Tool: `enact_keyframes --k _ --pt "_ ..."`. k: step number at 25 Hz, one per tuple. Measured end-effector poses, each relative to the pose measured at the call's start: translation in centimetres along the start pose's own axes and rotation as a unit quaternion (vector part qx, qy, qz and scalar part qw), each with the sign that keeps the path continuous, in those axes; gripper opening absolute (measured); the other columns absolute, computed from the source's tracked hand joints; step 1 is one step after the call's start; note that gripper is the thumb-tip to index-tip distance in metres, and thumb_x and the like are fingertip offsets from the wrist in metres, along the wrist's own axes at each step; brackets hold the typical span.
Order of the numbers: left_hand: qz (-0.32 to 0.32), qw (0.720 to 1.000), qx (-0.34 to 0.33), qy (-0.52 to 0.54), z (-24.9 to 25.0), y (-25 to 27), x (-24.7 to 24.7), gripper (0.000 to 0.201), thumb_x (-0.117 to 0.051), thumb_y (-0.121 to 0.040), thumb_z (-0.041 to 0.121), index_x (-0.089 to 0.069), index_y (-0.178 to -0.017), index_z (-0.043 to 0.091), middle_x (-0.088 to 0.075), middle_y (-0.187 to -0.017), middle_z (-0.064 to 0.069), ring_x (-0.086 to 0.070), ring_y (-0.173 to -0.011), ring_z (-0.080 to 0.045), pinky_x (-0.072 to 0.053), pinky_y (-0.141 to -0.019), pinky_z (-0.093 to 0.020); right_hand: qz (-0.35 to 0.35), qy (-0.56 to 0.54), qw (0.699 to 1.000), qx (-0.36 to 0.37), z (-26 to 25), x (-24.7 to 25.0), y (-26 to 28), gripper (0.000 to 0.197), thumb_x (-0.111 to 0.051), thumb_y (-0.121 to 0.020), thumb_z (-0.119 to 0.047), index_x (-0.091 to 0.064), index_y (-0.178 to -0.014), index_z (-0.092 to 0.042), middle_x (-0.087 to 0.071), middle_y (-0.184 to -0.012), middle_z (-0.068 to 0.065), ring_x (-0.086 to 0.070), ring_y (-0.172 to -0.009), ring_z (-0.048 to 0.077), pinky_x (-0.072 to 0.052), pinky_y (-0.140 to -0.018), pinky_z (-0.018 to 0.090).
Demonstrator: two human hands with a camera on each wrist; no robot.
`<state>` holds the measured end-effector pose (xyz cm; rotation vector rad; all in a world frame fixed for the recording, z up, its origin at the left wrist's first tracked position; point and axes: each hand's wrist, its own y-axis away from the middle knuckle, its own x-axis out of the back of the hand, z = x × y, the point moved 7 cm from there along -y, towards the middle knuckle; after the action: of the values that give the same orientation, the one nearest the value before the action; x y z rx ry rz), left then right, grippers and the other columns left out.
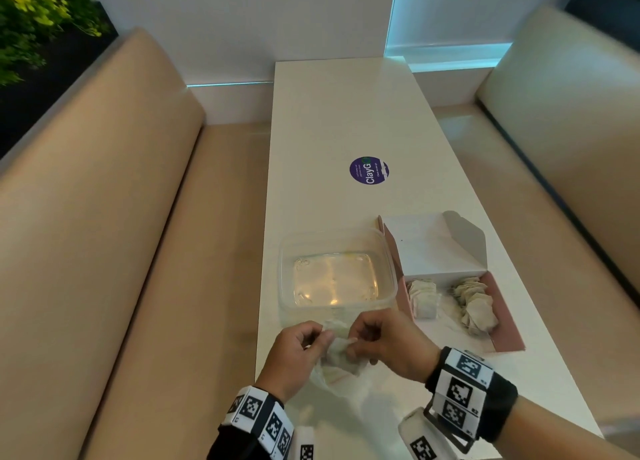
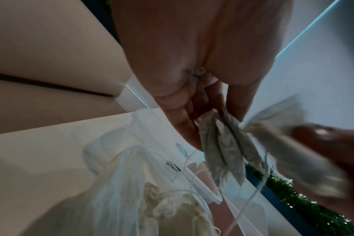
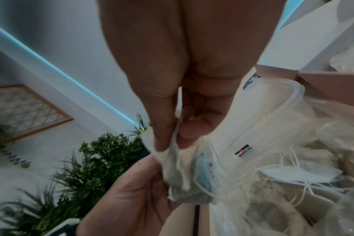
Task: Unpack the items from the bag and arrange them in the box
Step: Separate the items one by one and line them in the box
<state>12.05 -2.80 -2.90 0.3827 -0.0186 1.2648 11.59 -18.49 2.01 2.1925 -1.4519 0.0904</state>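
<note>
My left hand (image 1: 313, 340) and right hand (image 1: 362, 336) meet at the table's near edge, both pinching a small bunch of pale tea bags (image 1: 341, 350) with strings. The left wrist view shows my left fingers (image 2: 190, 127) holding several flat tea bags (image 2: 222, 148). In the right wrist view my thumb and finger (image 3: 162, 140) pinch a tea bag (image 3: 173, 161). Under the hands lies a clear plastic bag (image 1: 332, 378) with more tea bags inside (image 2: 168, 207). The open pink box (image 1: 504, 321) at the right holds two piles of tea bags (image 1: 476, 307).
A clear plastic container (image 1: 287, 279) stands just beyond my hands, left of the pink box, whose white lid (image 1: 433, 248) leans back. A purple round sticker (image 1: 369, 170) is on the white table (image 1: 329, 130). Beige benches (image 1: 104, 217) flank the table.
</note>
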Motion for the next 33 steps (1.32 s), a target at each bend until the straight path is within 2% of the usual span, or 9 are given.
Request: enact_keyframes --k 2,5,9,13,17,22,26,29,33 --pt "-0.005 1.000 0.012 0.025 -0.2 0.5 -0.5 0.030 -0.060 -0.092 0.032 -0.064 -0.063 0.025 -0.057 -0.059 0.010 -0.051 -0.061 -0.005 -0.043 -0.065 -0.022 0.057 -0.022 0.998 -0.010 0.7 0.3 -0.7 0.015 -0.076 -0.074 -0.010 -0.062 -0.070 -0.014 -0.057 -0.064 0.007 -0.052 -0.055 0.014 -0.049 -0.055 0.025" --pt "-0.011 0.999 0.016 0.027 -0.6 1.0 -0.8 0.031 -0.069 -0.081 0.048 -0.068 -0.071 0.019 -0.063 -0.064 0.002 -0.055 -0.063 -0.007 -0.046 -0.064 -0.026 0.051 0.019 0.999 -0.003 0.9 -0.2 -1.2 0.015 -0.077 -0.075 -0.016 -0.062 -0.077 -0.017 -0.054 -0.065 0.000 -0.049 -0.057 0.009 -0.045 -0.054 0.017" --pt "0.064 0.996 0.039 -0.057 -1.9 1.4 1.0 0.020 -0.070 -0.084 0.028 -0.064 -0.068 0.018 -0.055 -0.056 0.010 -0.046 -0.055 -0.005 -0.040 -0.057 -0.021 0.068 0.194 0.978 -0.031 3.0 2.6 -2.4 0.017 -0.070 -0.081 -0.025 -0.063 -0.096 -0.019 -0.060 -0.083 -0.009 -0.057 -0.073 0.006 -0.052 -0.075 0.018" --pt "0.125 0.990 0.055 -0.033 -2.7 2.1 3.4 0.018 -0.069 -0.085 0.023 -0.068 -0.069 0.017 -0.061 -0.055 0.006 -0.049 -0.053 -0.002 -0.041 -0.055 -0.017 0.019 0.328 0.941 -0.083 6.4 0.9 -2.6 0.032 -0.066 -0.082 -0.035 -0.062 -0.110 -0.019 -0.061 -0.101 -0.003 -0.058 -0.088 0.012 -0.048 -0.078 0.020" --pt "0.156 0.986 0.058 -0.025 -2.7 2.5 4.2 0.020 -0.069 -0.085 0.021 -0.067 -0.066 0.016 -0.059 -0.052 0.010 -0.046 -0.050 0.000 -0.039 -0.053 -0.015 0.026 0.361 0.930 -0.064 7.7 -1.8 -2.5 0.045 -0.060 -0.077 -0.056 -0.053 -0.108 -0.024 -0.057 -0.106 -0.004 -0.056 -0.091 0.016 -0.049 -0.075 0.028" --pt "0.166 0.984 0.065 -0.016 -2.7 2.7 5.0 0.019 -0.068 -0.086 0.024 -0.068 -0.070 0.014 -0.072 -0.071 -0.006 -0.060 -0.061 -0.008 -0.047 -0.059 -0.019 0.056 0.331 0.939 -0.073 8.0 -1.4 -2.5 0.028 -0.053 -0.088 -0.037 -0.058 -0.109 -0.020 -0.061 -0.111 0.000 -0.059 -0.093 0.017 -0.049 -0.080 0.028" --pt "0.178 0.982 0.064 -0.010 -2.4 2.7 5.6 0.019 -0.068 -0.086 0.022 -0.068 -0.068 0.015 -0.071 -0.072 -0.007 -0.060 -0.061 -0.009 -0.046 -0.060 -0.022 0.059 0.338 0.937 -0.060 7.5 -2.0 -2.2 0.055 -0.053 -0.078 -0.062 -0.051 -0.115 -0.022 -0.053 -0.112 -0.004 -0.055 -0.099 0.016 -0.048 -0.085 0.031" --pt "0.173 0.983 0.060 -0.009 -2.0 2.8 5.3 0.019 -0.068 -0.086 0.022 -0.068 -0.069 0.015 -0.072 -0.070 -0.004 -0.061 -0.061 -0.008 -0.047 -0.060 -0.019 0.024 0.396 0.916 -0.061 7.6 -3.9 -2.5 0.050 -0.054 -0.080 -0.055 -0.049 -0.115 -0.020 -0.054 -0.116 0.000 -0.049 -0.109 0.021 -0.045 -0.089 0.033" --pt "0.168 0.984 0.056 -0.016 -1.8 3.1 5.1 0.020 -0.068 -0.086 0.022 -0.068 -0.070 0.011 -0.071 -0.068 -0.006 -0.058 -0.057 -0.005 -0.044 -0.056 -0.013 0.036 0.350 0.933 -0.070 8.0 -3.0 -2.6 0.023 -0.046 -0.091 -0.030 -0.060 -0.096 -0.013 -0.063 -0.102 0.007 -0.059 -0.091 0.024 -0.046 -0.076 0.032"
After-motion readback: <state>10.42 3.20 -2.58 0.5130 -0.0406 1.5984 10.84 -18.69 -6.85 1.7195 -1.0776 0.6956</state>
